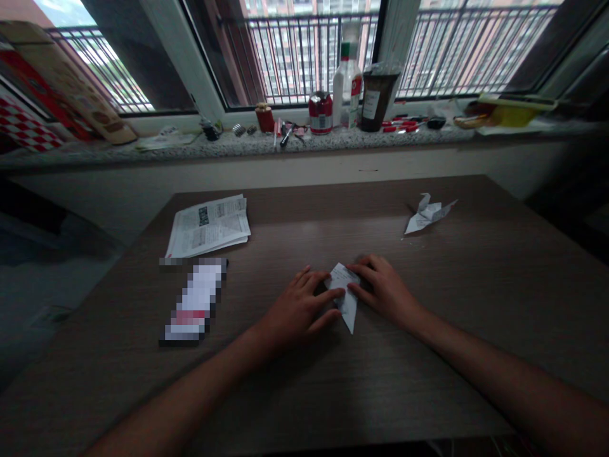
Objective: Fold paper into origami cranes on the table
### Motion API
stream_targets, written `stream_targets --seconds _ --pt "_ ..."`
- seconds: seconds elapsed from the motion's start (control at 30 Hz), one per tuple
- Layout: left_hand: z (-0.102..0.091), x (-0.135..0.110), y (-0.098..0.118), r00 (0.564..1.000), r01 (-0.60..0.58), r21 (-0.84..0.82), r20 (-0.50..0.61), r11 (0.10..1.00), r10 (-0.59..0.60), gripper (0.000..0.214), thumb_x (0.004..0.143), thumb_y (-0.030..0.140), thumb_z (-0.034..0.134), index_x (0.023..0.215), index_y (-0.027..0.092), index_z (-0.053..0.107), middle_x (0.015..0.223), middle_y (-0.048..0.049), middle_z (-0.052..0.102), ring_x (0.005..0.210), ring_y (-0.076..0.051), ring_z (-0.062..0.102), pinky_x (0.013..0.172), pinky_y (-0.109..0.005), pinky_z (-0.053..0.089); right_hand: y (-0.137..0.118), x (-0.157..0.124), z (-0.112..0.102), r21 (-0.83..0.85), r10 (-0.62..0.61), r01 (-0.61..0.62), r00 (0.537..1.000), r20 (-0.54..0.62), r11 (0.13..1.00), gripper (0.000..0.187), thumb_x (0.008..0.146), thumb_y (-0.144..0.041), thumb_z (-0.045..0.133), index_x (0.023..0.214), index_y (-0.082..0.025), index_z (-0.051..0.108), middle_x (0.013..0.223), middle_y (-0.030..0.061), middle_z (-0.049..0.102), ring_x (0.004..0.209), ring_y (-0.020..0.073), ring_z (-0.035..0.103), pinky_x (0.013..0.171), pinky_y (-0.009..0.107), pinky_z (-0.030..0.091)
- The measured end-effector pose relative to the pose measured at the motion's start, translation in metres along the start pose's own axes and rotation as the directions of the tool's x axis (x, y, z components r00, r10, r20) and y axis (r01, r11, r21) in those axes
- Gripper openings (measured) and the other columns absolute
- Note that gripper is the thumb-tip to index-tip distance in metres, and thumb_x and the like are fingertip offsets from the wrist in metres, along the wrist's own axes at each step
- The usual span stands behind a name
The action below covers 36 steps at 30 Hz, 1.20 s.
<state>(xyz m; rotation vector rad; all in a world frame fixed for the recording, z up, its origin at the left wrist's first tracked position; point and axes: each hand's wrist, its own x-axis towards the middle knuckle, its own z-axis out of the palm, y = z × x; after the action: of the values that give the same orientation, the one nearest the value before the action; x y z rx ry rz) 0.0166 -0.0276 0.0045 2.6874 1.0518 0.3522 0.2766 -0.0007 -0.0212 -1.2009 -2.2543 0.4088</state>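
A small printed paper folded into a kite shape [349, 311] lies on the brown table, its long point toward me. My left hand [304, 301] rests over its left side, fingers stretched out and the fingertips on the paper. From the right, my right hand [383, 289] touches the paper's right edge with thumb and index finger; these two are apart, and the paper lies flat under them. A folded paper crane [428, 212] stands at the far right of the table. My fingers cover parts of the kite's left and right edges.
Folded newspaper [209, 225] lies at the table's back left, with a blurred-out phone [197, 301] in front of it. Along the stone windowsill [228, 149] stand a red can [320, 113], a bottle [340, 89], a dark cup [375, 98] and boxes [71, 89].
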Motion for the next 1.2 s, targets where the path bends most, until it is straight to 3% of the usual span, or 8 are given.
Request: stream_targets --seconds 0.1,0.27,0.53,0.73,0.8,0.93,1.03,1.2 --pt "-0.002 0.004 0.001 0.999 0.034 -0.052 -0.012 0.998 -0.034 0.04 0.105 0.043 0.056 0.143 0.032 0.059 0.146 -0.0101 0.053 0.138 -0.032 0.048 0.124 -0.061 0.029 0.001 0.001 0.0 0.029 0.0 0.0 1.0 0.001 1.0 0.033 0.096 -0.029 0.067 0.129 -0.024 0.068 0.113 0.0121 0.064 0.103 0.0299 0.06 0.089 0.047 0.052" --pt "0.004 0.019 -0.004 0.976 0.157 -0.162 -0.122 0.974 -0.178 0.043 0.1 0.034 0.063 0.141 0.022 0.057 0.131 -0.0111 0.06 0.122 -0.03 0.057 0.108 -0.051 0.049 0.0 0.002 0.001 0.045 0.01 -0.009 1.0 -0.009 0.999 0.033 0.095 -0.028 0.068 0.128 -0.025 0.065 0.114 0.0113 0.064 0.106 0.03 0.06 0.091 0.047 0.051" --pt "0.016 0.032 -0.012 0.944 0.183 -0.23 -0.23 0.956 -0.236 0.03 0.095 0.024 0.069 0.124 0.022 0.062 0.127 -0.0087 0.059 0.12 -0.028 0.054 0.106 -0.046 0.048 -0.001 0.003 0.002 0.086 0.052 -0.052 0.999 -0.002 0.995 0.031 0.092 -0.023 0.071 0.121 -0.023 0.062 0.114 0.0091 0.065 0.106 0.0293 0.059 0.09 0.044 0.049" --pt "0.011 0.033 -0.009 0.939 0.188 -0.434 -0.183 0.881 -0.291 0.022 0.094 0.02 0.068 0.115 0.022 0.063 0.109 -0.0057 0.068 0.104 -0.025 0.063 0.094 -0.042 0.052 -0.001 0.004 -0.003 0.169 0.052 -0.053 0.999 0.015 0.984 0.018 0.096 -0.025 0.068 0.114 -0.024 0.067 0.111 0.0081 0.067 0.107 0.0276 0.06 0.092 0.043 0.048" --pt "0.009 0.034 -0.006 0.94 0.171 -0.547 -0.16 0.82 -0.302 0.021 0.095 0.019 0.066 0.115 0.022 0.062 0.109 -0.0054 0.069 0.102 -0.024 0.065 0.092 -0.04 0.053 -0.002 0.005 -0.005 0.244 0.083 -0.086 0.996 0.024 0.966 0.011 0.098 -0.028 0.065 0.107 -0.024 0.068 0.106 0.0067 0.068 0.102 0.0258 0.062 0.089 0.041 0.049" --pt "0.005 0.033 0.0 0.935 0.141 -0.738 -0.12 0.66 -0.334 0.019 0.098 0.024 0.063 0.117 0.022 0.061 0.113 -0.0062 0.07 0.104 -0.022 0.068 0.091 -0.036 0.055 -0.007 0.003 -0.007 0.462 0.173 -0.198 0.98 0.097 0.864 0.016 0.1 -0.036 0.062 0.11 -0.024 0.067 0.097 0.0034 0.072 0.085 0.0211 0.066 0.075 0.034 0.052" --pt "0.004 0.033 0.004 0.925 0.188 -0.787 -0.059 0.588 -0.375 0.019 0.097 0.031 0.064 0.113 0.02 0.063 0.107 -0.0062 0.072 0.096 -0.022 0.069 0.084 -0.034 0.056 -0.01 0.002 -0.007 0.526 0.22 -0.241 0.97 0.102 0.816 0.019 0.098 -0.039 0.064 0.109 -0.024 0.068 0.092 0.0027 0.073 0.08 0.0204 0.067 0.07 0.033 0.053" --pt "0.005 0.032 0.005 0.918 0.227 -0.787 -0.024 0.574 -0.396 0.021 0.097 0.036 0.064 0.107 0.018 0.068 0.094 -0.0037 0.07 0.082 -0.019 0.064 0.074 -0.03 0.052 -0.011 0.002 -0.005 0.615 0.252 -0.289 0.956 0.149 0.734 0.022 0.096 -0.043 0.066 0.107 -0.024 0.068 0.091 0.0032 0.073 0.078 0.0201 0.068 0.068 0.033 0.055"
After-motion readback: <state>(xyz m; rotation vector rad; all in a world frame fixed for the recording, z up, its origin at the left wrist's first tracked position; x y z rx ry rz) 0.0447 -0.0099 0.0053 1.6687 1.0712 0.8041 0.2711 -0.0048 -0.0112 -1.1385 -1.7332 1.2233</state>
